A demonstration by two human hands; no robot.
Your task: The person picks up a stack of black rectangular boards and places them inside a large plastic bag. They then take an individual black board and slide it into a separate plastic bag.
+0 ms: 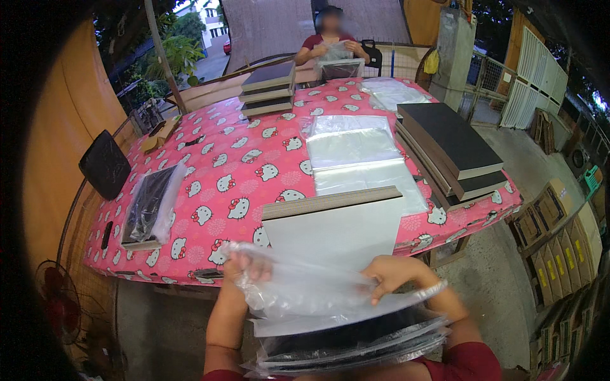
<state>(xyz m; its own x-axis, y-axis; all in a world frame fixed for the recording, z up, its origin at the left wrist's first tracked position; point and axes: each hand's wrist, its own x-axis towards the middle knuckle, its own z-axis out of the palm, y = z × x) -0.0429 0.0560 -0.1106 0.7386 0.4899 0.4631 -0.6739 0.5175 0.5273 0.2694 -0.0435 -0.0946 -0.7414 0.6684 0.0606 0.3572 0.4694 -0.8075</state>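
A clear plastic bag [311, 292] is stretched between my two hands, low in front of me. My left hand [249, 267] has its fingers closed round the bag's left end. At the right end, my right hand [401, 274] pinches the film between thumb and fingers; both hands are slightly blurred. Below the bag, close to my body, lies a stack of dark flat panels in clear plastic [349, 346]. Just beyond my hands, a thick pale block of boards [337, 222] leans at the table's near edge, its brown layered edge upward.
A pink patterned table [216, 184] bears clear plastic bags [356, 152], stacked dark boards at right [451, 140] and far left [268, 82], and a plastic-wrapped dark panel [149, 203]. Another person [330, 47] handles plastic at the far side. Cartons [553, 235] stand at right, a fan [57, 298] at left.
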